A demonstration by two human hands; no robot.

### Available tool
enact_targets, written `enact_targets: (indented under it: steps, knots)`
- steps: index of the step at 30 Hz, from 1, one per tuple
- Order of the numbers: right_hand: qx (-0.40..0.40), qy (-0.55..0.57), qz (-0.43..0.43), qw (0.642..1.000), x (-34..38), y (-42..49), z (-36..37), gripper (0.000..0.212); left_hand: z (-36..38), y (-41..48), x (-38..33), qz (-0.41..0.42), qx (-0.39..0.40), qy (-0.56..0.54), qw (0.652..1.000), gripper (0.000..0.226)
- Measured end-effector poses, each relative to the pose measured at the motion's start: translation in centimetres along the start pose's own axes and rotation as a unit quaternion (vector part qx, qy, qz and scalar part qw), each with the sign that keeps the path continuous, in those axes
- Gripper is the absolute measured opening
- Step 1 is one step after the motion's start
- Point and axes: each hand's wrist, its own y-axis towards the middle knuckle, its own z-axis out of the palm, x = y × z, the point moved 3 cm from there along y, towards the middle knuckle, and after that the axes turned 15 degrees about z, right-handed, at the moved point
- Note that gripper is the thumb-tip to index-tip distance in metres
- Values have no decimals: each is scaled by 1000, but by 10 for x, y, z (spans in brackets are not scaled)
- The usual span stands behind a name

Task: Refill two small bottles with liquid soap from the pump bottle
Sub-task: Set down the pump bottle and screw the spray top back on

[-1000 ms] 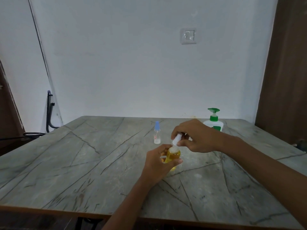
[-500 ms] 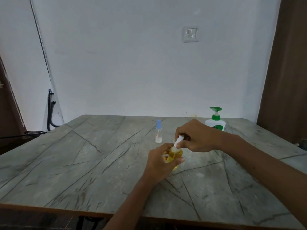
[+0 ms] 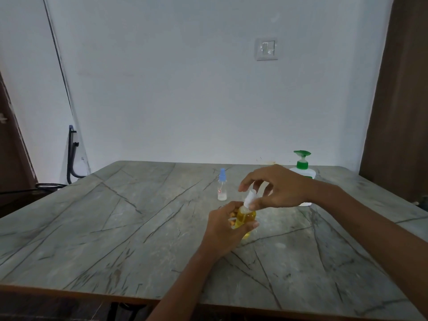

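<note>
Veins of dark grey are seen across the pale stone table top [image 3: 115, 228], which is bounded by a white wall carrying a white switch plate [image 3: 266, 49]. A black metal frame [image 3: 71, 156] is propped against the wall at the far left.

A small clear bottle with a pale blue cap [image 3: 222, 185] is stood upright past the hands. The white pump bottle with a green pump head [image 3: 302, 165] is placed at the far right, its lower body partly hidden by the right wrist.

Just above the table, the small bottle of yellow liquid [image 3: 245, 216] is gripped by the left hand [image 3: 225, 230], fingers and thumb wrapped round its body. Its white spray cap [image 3: 249, 198] is pinched between thumb and curved fingers of the right hand [image 3: 275, 186], the index finger arched above.
</note>
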Motion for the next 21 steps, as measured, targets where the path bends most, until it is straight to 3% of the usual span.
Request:
enact_targets:
  steps: [3, 7, 13, 15, 18, 21]
  knots:
    - [41, -14, -15, 999, -1, 2, 3, 31, -1, -1, 0, 8, -5, 4, 1000, 47]
    - [17, -35, -11, 999, 0, 6, 8, 17, 0, -1, -2, 15, -1, 8, 1000, 52]
    - [-68, -204, 10, 976, 0, 10, 16, 57, 0, -2, 1, 6, 0, 12, 1000, 50]
    - [-64, -185, 19, 980, 0, 8, 16, 54, 0, -1, 0, 8, 1, 12, 1000, 44]
    - [-19, -54, 15, 998, 2, 3, 7, 53, -1, -1, -2, 13, 5, 13, 1000, 43]
    - [12, -22, -20, 999, 5, 2, 5, 31, -1, -1, -3, 9, 5, 11, 1000, 48]
